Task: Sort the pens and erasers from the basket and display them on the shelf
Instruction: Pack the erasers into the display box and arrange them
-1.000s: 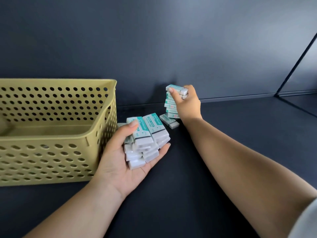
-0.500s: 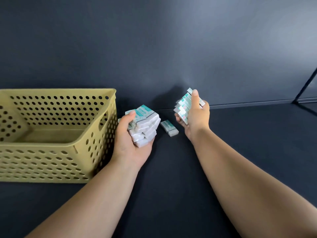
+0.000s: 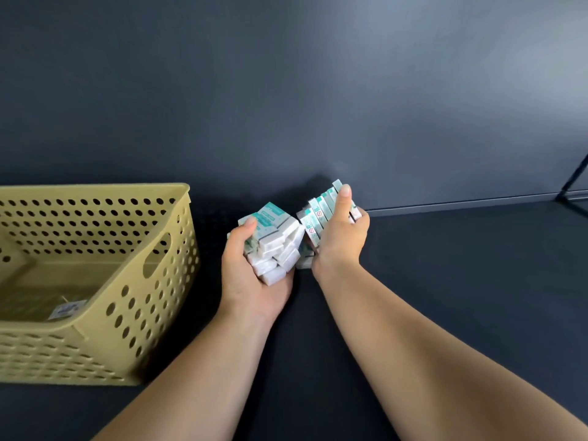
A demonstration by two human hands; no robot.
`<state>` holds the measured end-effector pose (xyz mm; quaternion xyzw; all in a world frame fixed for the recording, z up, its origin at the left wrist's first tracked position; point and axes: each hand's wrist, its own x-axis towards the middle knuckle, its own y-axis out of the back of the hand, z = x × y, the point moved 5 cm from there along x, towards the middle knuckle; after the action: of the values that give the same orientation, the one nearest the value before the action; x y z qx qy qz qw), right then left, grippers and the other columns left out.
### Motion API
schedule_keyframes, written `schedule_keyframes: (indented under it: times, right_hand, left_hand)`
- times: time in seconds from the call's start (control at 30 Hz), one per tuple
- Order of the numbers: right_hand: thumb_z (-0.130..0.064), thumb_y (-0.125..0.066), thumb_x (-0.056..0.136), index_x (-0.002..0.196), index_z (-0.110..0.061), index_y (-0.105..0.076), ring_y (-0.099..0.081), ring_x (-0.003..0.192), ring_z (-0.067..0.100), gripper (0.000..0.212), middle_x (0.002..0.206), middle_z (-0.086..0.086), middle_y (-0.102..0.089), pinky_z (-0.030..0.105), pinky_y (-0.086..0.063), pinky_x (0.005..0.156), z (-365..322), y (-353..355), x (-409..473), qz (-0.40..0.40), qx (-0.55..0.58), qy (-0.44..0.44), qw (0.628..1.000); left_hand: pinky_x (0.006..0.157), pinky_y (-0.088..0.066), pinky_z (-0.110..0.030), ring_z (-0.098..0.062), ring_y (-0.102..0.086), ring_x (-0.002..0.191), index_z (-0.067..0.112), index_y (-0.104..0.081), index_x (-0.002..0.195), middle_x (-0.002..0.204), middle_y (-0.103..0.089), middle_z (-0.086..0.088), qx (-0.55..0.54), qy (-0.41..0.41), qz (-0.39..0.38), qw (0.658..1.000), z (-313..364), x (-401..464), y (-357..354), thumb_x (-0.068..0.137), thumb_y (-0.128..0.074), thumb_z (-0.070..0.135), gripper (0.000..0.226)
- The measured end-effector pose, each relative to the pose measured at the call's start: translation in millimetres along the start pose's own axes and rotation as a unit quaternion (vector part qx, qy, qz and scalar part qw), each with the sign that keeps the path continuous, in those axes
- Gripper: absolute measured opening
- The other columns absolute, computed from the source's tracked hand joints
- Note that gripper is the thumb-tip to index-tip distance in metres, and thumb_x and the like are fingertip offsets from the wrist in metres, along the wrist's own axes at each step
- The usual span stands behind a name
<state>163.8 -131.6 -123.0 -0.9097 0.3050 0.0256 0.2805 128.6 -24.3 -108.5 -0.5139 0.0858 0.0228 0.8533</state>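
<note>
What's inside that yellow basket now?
The basket shows a bare floor with only a small white label lying on it. No pens or erasers are visible inside, though the near wall hides the front strip of the floor.

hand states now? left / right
Left hand: closed, gripping a bundle of erasers.
Right hand: closed, gripping a second stack of erasers, tilted.

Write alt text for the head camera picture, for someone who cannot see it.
Two bare hands each hold a bundle of erasers above a dark shelf: left hand, right hand. A perforated yellow basket stands at left.
</note>
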Motion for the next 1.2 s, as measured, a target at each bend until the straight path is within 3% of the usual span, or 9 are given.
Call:
schedule_keyframes:
  times: [0.17,0.27,0.5,0.73,0.83,0.93,1.2]
  right_hand:
    - [-0.046,-0.054,0.087,0.086,-0.023,-0.046,-0.059,0.074,0.017,0.025,0.08,-0.001,-0.058,0.036,-0.053,0.075,-1,0,-2,-0.008,0.05,-0.015,0.999]
    - [-0.048,-0.054,0.087,0.09,-0.021,-0.048,-0.06,0.072,0.017,0.027,0.079,-0.002,-0.059,0.035,-0.054,0.073,0,0,-3,-0.006,0.071,-0.031,0.997]
    - [-0.048,-0.055,0.085,0.093,-0.019,-0.051,-0.06,0.073,0.02,0.031,0.083,0.003,-0.061,0.042,-0.054,0.078,-11,7,-12,0.022,0.083,-0.011,0.996]
    - [-0.046,-0.053,0.088,0.094,-0.017,-0.052,-0.062,0.071,0.02,0.03,0.083,0.004,-0.062,0.038,-0.054,0.073,-61,35,-38,0.036,0.126,0.064,0.989]
    - [-0.046,-0.051,0.088,0.097,-0.013,-0.052,-0.06,0.067,0.018,0.034,0.08,0.004,-0.061,0.033,-0.053,0.066,-93,55,-50,0.044,0.141,0.101,0.984]
    - [-0.046,-0.051,0.088,0.104,-0.011,-0.053,-0.061,0.067,0.017,0.038,0.081,0.003,-0.061,0.029,-0.053,0.063,-130,88,-61,0.059,0.157,0.136,0.976]
    - [-0.048,-0.051,0.088,0.092,-0.017,-0.052,-0.061,0.06,0.012,0.031,0.073,-0.002,-0.06,0.026,-0.053,0.056,-231,223,-77,0.086,0.203,0.2,0.955]
  left_hand:
    - [0.09,-0.046,-0.037,-0.022,-0.063,0.079,0.011,-0.063,0.079,0.075,-0.067,-0.006,-0.001,-0.004,-0.004,1.0,-1,0,-2,0.074,-0.055,0.02,0.012]
    - [0.089,-0.046,-0.037,-0.022,-0.063,0.081,0.011,-0.061,0.085,0.077,-0.067,-0.006,0.024,-0.008,-0.014,1.0,-1,-2,-5,0.061,-0.057,0.022,0.027]
    - [0.088,-0.046,-0.036,-0.02,-0.063,0.076,0.011,-0.06,0.084,0.07,-0.068,-0.004,0.038,-0.006,-0.025,0.999,-3,-15,-18,0.059,-0.056,0.02,0.026]
    - [0.078,-0.047,-0.031,-0.018,-0.066,0.073,0.013,-0.069,0.072,0.075,-0.069,-0.004,0.029,0.036,-0.11,0.993,-18,-47,-48,0.061,-0.06,0.018,0.014]
    - [0.077,-0.048,-0.029,-0.016,-0.067,0.072,0.017,-0.074,0.062,0.075,-0.07,-0.002,0.038,0.063,-0.163,0.984,-32,-69,-71,0.062,-0.064,0.016,0.01]
    - [0.072,-0.05,-0.026,-0.014,-0.067,0.068,0.018,-0.073,0.058,0.072,-0.07,0.0,0.045,0.075,-0.194,0.977,-55,-97,-101,0.06,-0.055,0.021,0.018]
    - [0.064,-0.053,-0.019,-0.011,-0.067,0.066,0.02,-0.074,0.056,0.07,-0.071,0.002,0.064,0.115,-0.247,0.96,-176,-183,-172,0.059,-0.053,0.022,0.021]
